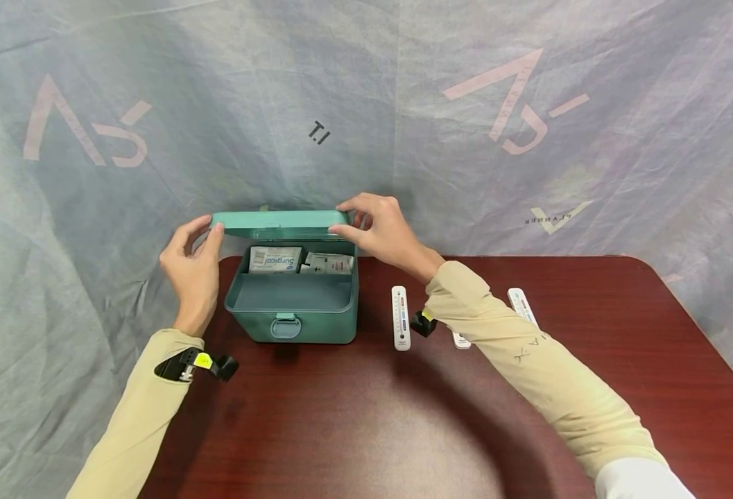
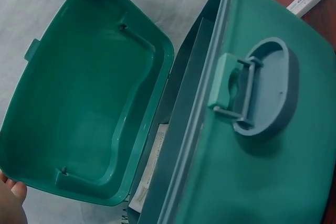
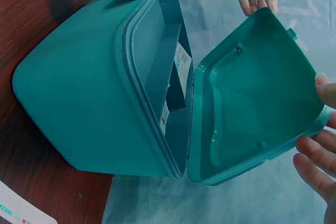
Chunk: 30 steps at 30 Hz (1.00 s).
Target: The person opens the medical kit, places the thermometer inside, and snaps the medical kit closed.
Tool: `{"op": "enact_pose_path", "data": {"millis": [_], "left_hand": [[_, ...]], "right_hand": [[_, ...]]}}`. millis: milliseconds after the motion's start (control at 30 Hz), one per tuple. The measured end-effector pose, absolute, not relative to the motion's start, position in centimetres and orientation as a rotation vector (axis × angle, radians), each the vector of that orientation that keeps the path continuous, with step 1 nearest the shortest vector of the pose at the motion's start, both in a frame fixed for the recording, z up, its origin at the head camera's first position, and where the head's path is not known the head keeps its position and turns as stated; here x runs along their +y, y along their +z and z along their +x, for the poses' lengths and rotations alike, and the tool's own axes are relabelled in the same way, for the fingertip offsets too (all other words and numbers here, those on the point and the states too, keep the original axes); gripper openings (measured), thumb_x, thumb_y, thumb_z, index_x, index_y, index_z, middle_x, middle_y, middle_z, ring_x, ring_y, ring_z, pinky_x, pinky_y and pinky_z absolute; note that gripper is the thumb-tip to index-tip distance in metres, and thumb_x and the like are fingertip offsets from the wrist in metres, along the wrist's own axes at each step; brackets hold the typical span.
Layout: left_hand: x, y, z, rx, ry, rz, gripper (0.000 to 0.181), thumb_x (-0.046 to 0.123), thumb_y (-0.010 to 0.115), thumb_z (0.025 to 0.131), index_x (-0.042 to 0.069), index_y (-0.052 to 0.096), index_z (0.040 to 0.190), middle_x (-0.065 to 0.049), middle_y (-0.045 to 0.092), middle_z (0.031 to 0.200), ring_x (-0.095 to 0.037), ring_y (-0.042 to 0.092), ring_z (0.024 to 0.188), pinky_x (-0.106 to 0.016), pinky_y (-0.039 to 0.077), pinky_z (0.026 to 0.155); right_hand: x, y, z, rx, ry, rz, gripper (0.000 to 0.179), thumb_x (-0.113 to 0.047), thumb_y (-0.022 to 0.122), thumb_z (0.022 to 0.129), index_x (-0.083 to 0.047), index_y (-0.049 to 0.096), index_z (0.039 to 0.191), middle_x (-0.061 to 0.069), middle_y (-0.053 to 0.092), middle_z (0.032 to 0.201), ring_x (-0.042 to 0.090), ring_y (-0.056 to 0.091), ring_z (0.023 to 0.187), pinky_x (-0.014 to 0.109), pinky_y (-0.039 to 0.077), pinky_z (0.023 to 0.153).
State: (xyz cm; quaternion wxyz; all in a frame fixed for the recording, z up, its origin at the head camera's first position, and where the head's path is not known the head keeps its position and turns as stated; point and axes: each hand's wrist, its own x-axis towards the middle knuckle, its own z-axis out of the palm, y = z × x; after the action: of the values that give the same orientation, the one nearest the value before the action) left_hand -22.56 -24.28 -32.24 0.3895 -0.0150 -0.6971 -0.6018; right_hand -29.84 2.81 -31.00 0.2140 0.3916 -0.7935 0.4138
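A green storage box [image 1: 306, 326] sits on the table with its lid [image 1: 279, 220] raised on the far side. My left hand [image 1: 194, 267] pinches the lid's left end between thumb and fingers. At the opposite end, my right hand [image 1: 386, 229] grips the lid's right corner, thumb underneath in the head view. Inside the box, behind a shallow front tray [image 1: 291, 291], stand a white carton [image 1: 275, 259] marked "Surgical" and a white packet [image 1: 329, 263]. The front carries a grey latch [image 2: 270, 87], hanging down. The lid's hollow underside shows in both wrist views.
Right of the box lies a white thermometer [image 1: 400, 319]. Two similar white strips, one nearer [image 1: 462, 340] and one farther right [image 1: 521, 303], are partly covered by my right sleeve. A grey printed cloth [image 1: 366, 104] hangs behind the reddish-brown table [image 1: 341, 416].
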Motion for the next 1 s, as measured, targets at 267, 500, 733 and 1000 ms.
{"op": "enact_pose_path", "data": {"millis": [267,500,733,1000], "left_hand": [[-24.3,-32.0,-22.8,-1.772,-1.537,-0.036,0.028,0.010,0.066,0.088,-0.005,0.066,0.113,-0.022,0.061,0.112,-0.022,0.060,0.106,-0.031,0.046,0.094],[-24.6,-32.1,-23.3,-1.796,-1.525,-0.017,0.029,0.010,0.065,0.090,-0.004,0.065,0.115,-0.021,0.060,0.113,-0.021,0.060,0.106,-0.029,0.046,0.094],[-25.6,-33.8,-24.9,-1.830,-1.512,-0.006,0.032,0.018,0.066,0.090,0.003,0.065,0.118,-0.014,0.061,0.116,-0.019,0.058,0.109,-0.030,0.045,0.095],[-25.6,-34.2,-25.7,-1.850,-1.488,0.009,0.032,0.022,0.066,0.090,0.008,0.066,0.119,-0.010,0.062,0.114,-0.015,0.057,0.108,-0.030,0.044,0.095]], "right_hand": [[2.6,-30.7,-30.1,-2.224,1.172,1.036,0.031,-0.024,0.078,0.080,-0.005,0.072,0.103,0.001,0.067,0.085,0.012,0.056,0.065,0.025,0.045,0.058],[2.5,-30.7,-30.4,-2.250,1.185,1.033,0.032,-0.025,0.077,0.081,-0.004,0.071,0.105,0.002,0.068,0.091,0.012,0.056,0.066,0.025,0.044,0.058],[2.7,-30.9,-30.6,-2.277,1.190,1.025,0.033,-0.027,0.073,0.084,-0.005,0.070,0.110,0.001,0.066,0.094,0.012,0.055,0.068,0.026,0.044,0.059],[3.1,-31.2,-30.9,-2.274,1.187,1.035,0.033,-0.022,0.068,0.089,-0.004,0.067,0.117,0.004,0.065,0.101,0.012,0.054,0.070,0.027,0.044,0.059]]}}
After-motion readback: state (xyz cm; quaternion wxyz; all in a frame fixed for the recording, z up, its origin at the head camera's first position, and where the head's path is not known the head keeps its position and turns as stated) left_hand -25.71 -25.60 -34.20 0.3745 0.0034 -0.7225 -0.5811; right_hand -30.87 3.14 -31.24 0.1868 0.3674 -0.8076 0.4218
